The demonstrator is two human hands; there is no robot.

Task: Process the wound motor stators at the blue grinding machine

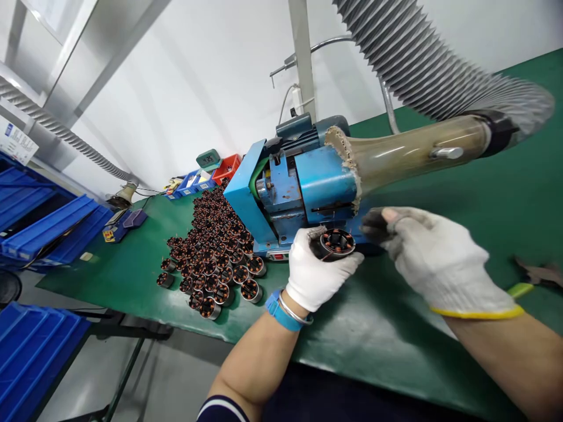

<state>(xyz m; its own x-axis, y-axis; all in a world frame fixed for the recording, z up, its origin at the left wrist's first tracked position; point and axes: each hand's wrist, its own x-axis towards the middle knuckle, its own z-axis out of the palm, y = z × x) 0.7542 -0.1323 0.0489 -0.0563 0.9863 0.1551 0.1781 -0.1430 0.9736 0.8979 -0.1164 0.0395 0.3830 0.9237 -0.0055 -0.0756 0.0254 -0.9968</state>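
My left hand, in a white glove, grips a small round motor stator with copper windings, held just in front of the blue bench machine. My right hand, in a white glove with dark worn fingertips, hovers just right of the stator, fingers curled toward it and holding nothing that I can see. A large heap of similar stators lies on the green table left of the machine.
A clear extraction tube joined to a grey ribbed hose runs from the machine to the right. Blue bins stand at the left, small blue and red trays at the back. Green-handled pliers lie at the right.
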